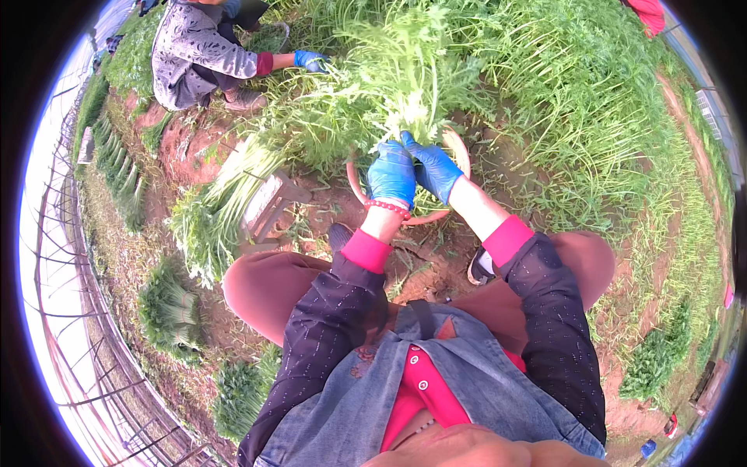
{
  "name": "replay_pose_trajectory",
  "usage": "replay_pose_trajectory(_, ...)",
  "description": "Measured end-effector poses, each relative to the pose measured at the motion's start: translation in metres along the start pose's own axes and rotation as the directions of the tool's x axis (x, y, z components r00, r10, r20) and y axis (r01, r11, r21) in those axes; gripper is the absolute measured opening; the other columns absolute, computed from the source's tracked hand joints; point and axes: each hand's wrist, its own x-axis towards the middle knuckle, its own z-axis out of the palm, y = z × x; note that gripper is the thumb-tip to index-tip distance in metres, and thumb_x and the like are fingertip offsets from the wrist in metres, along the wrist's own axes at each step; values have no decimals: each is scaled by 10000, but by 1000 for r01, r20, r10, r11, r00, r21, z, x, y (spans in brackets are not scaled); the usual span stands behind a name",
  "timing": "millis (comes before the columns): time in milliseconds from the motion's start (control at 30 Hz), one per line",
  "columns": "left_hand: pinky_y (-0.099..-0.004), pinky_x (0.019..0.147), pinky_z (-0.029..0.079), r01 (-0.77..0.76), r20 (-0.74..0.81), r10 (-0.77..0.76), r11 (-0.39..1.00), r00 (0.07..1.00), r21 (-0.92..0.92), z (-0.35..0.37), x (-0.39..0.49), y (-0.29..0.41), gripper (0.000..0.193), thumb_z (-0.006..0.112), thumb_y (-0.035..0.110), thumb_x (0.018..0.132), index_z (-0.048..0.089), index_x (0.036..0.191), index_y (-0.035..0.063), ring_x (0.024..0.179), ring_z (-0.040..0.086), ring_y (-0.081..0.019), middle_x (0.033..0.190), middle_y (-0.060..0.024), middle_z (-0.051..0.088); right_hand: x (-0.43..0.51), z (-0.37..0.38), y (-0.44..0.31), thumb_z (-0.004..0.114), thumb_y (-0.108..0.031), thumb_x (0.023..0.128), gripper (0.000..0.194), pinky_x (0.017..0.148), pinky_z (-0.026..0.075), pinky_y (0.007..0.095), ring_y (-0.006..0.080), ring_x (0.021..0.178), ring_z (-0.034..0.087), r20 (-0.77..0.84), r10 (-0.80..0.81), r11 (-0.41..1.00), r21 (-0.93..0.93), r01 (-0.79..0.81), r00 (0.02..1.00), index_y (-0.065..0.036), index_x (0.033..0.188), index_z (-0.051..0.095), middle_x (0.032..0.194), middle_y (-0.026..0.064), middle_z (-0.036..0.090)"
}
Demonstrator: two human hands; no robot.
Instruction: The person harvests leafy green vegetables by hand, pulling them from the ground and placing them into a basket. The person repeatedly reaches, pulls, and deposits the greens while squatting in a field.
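Note:
Both my hands wear blue gloves and meet in front of me at the lower end of a bunch of feathery leafy greens. My left hand, with a red bead bracelet at its wrist, is closed around the stalks. Beside it, my right hand grips the same bunch from the right, its fingers pointing up along the stems. The leaves fan out away from me. Below my hands is a round basin with a pinkish-orange rim, holding some loose greens. My hands hide much of the basin.
Left, a small stool bears a heap of cut greens. Tied bundles lie on the soil farther left. Standing greens grow ahead and right. A crouching co-worker reaches a gloved hand into the plants.

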Motion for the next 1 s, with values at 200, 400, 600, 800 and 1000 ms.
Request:
replay_pose_trajectory(200, -351, 841, 499, -112, 27, 168, 764, 985, -636, -5, -1, 2, 489, 667, 162, 815, 440, 1218, 4, 1050, 587, -267, 1190, -200, 531, 30, -22, -3, 665, -148, 850, 187, 703, 511, 317, 190, 774, 629, -544, -97, 942, 220, 253, 833, -13, 978, 648, 881, 91, 661)
replay_pose_trajectory(400, -535, 1017, 248, 279, 502, -116, -714, 857, -642, 0, 0, -25, 602, 421, 574, 906, 500, 1244, 82, 1152, 487, -257, 1292, -71, 508, 30, -6, -45, 637, -84, 865, 194, 676, 539, 316, 178, 744, 636, -420, -447, 848, 82, 523, 790, 13, 1031, 613, 888, 87, 649)
replay_pose_trajectory(600, -374, 858, 468, 113, 484, -138, -883, 864, -455, 11, 3, -3, 543, 409, 532, 939, 606, 1072, 43, 939, 600, -241, 1010, -86, 651, 10, 37, 8, 654, -43, 830, 163, 696, 490, 257, 106, 723, 602, -494, -468, 878, -164, 451, 732, 4, 986, 649, 863, 37, 655)
replay_pose_trajectory(800, -491, 927, 414, 468, 465, 261, -781, 846, -413, -11, 21, -40, 844, 577, 692, 760, 497, 1225, -7, 1059, 552, -367, 1245, -203, 513, -2, 2, -35, 632, -66, 840, 189, 652, 456, 260, 136, 693, 561, -173, -219, 969, -158, 192, 960, 52, 986, 618, 794, 47, 608)
replay_pose_trajectory(1000, -513, 1041, 362, 301, 200, 224, -727, 954, -617, -13, 43, -58, 928, 568, 716, 720, 354, 1397, 119, 1237, 449, -318, 1367, -105, 452, -45, -2, -54, 699, 16, 784, 447, 589, 492, 284, 131, 641, 583, 20, 75, 935, -349, -64, 997, -11, 1196, 527, 882, 66, 638)
